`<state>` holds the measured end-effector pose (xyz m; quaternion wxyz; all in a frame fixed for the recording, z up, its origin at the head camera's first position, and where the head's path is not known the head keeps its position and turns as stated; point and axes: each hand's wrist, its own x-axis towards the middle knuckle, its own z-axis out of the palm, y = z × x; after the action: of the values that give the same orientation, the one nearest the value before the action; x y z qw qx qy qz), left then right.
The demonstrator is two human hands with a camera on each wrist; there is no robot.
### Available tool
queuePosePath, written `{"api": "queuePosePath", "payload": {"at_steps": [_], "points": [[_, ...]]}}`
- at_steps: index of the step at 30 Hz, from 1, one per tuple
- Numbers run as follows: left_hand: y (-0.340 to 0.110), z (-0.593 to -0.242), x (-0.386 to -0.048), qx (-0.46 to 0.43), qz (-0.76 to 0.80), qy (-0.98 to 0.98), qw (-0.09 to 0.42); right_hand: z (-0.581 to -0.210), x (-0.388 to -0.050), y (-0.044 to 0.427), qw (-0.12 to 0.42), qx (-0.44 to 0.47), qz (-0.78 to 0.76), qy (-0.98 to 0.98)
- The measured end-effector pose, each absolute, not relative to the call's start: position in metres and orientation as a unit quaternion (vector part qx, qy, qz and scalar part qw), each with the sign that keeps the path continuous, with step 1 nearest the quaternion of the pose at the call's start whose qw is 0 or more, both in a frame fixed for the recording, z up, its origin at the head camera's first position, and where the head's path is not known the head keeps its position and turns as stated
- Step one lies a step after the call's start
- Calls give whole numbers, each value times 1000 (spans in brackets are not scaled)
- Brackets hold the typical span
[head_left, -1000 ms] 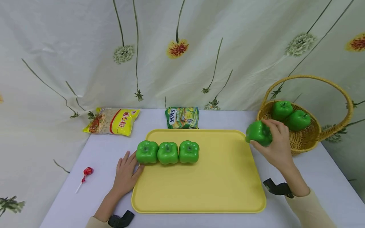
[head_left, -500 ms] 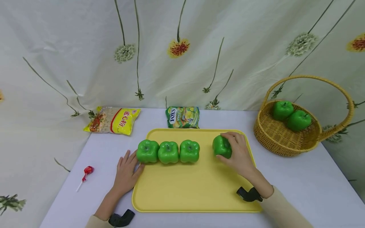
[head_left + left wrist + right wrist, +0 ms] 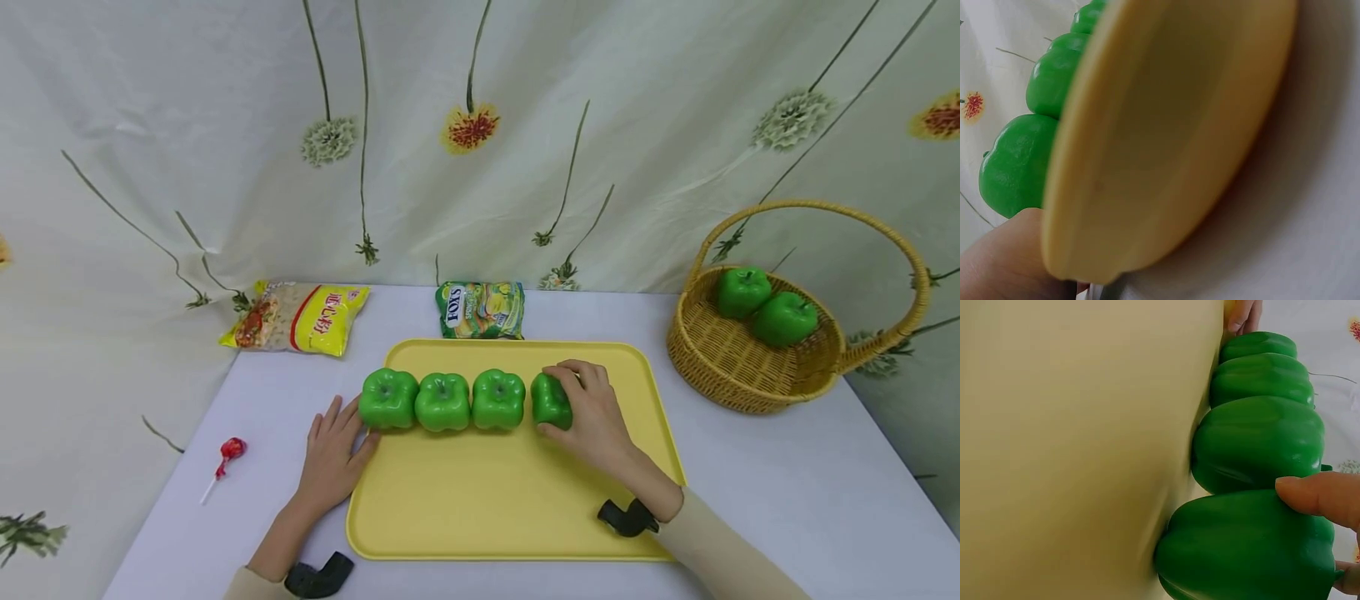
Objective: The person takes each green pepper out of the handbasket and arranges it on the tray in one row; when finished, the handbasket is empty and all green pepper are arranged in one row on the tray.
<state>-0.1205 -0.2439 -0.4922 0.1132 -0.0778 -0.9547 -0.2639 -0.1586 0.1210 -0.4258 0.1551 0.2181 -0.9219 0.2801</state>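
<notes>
On the yellow tray (image 3: 480,500), my right hand (image 3: 592,417) grips a green pepper (image 3: 550,402) between thumb and fingers, just right of a row of three. That row holds a left pepper (image 3: 387,398), a middle one (image 3: 442,402) and a right one (image 3: 498,399). The right wrist view shows my thumb on the gripped pepper (image 3: 1247,547), its base at the tray surface. My left hand (image 3: 330,458) lies with relaxed fingers over the tray's left edge, touching or very near the leftmost pepper; the left wrist view shows that pepper (image 3: 1019,165) beside the thumb.
A wicker basket (image 3: 720,379) with two green peppers (image 3: 783,318) stands at the back right. Behind the tray lie a green candy bag (image 3: 480,310) and, further left, a yellow food packet (image 3: 300,319). A red lollipop (image 3: 232,449) rests on the table's left side.
My right hand has carried the pepper left from beside the basket, over the tray, to the right end of the row. My left hand has stayed in place.
</notes>
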Motion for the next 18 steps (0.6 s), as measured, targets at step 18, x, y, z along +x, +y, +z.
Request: {"api": "queuePosePath", "payload": {"at_steps": [18], "points": [[-244, -492, -121, -77, -262, -955, 113, -423, -155, 118, 141, 217, 279, -925]]}}
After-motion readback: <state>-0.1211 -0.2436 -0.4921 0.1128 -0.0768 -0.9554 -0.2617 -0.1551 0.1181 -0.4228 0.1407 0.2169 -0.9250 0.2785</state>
